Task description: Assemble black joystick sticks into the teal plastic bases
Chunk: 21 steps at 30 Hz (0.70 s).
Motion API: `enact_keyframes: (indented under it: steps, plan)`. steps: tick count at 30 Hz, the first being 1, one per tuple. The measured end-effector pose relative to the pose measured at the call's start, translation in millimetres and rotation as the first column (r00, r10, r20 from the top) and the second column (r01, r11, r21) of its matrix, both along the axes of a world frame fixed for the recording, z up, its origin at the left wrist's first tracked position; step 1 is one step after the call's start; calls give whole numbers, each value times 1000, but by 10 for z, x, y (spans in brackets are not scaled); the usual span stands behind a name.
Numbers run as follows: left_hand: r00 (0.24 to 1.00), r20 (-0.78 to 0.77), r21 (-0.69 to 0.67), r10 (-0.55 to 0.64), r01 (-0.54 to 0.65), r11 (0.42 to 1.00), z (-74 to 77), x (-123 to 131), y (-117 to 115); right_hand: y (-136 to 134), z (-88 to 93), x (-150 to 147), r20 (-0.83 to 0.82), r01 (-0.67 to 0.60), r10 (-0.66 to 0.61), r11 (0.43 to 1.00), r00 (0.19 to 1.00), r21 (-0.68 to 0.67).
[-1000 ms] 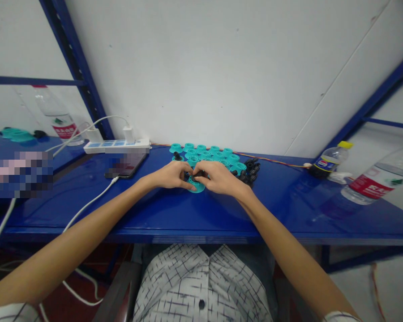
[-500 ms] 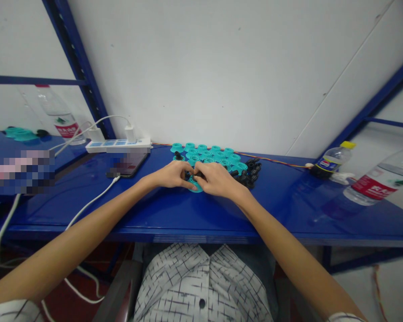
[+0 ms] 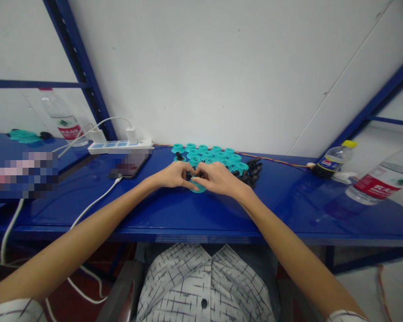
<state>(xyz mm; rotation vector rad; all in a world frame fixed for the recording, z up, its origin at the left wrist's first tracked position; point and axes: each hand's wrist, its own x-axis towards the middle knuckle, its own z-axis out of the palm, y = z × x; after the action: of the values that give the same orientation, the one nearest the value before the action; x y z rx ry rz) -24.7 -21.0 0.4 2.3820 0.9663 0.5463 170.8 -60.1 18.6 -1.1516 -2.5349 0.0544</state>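
Over the blue table, my left hand (image 3: 174, 175) curls its fingers and thumb around a turquoise flanged plastic piece (image 3: 199, 189). My right hand (image 3: 216, 177) is closed from the other side, its thumb and forefinger pinching a small black part (image 3: 198, 175) at the top of that piece. Fingers hide much of both. Just behind lie several turquoise flanged pieces (image 3: 216, 150) in close rows. One at their left has a black part (image 3: 179, 156) standing in it. A heap of small black parts (image 3: 254, 171) lies right of my right hand.
A phone (image 3: 134, 163) with a white cable and a white power strip (image 3: 119, 145) lie to the left. On the right stand a cola bottle (image 3: 334, 160) and a large water bottle (image 3: 378, 183). A white wall (image 3: 221, 80) rises behind the blue table (image 3: 195, 219).
The right hand's fingers have turned slightly over the black part, its thumb now lying flatter. The left hand keeps its place. The whole view has shifted a little.
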Motion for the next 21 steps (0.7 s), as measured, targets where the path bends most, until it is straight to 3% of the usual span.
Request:
enact_keyframes:
  steps: [4, 11, 21]
  plan:
    - [1000, -31, 52, -4, 5, 999, 12, 7, 1, 59, 8, 145, -136, -133, 118, 985, 984, -106]
    - [999, -45, 39, -8, 10, 999, -8, 5, 29, 152, -50, 228, -220, -211, 193, 975, 956, -65]
    - [998, -58, 73, -15, 20, 997, 16, 8, 5, 71, 13, 164, -129, -173, 171, 985, 977, -5]
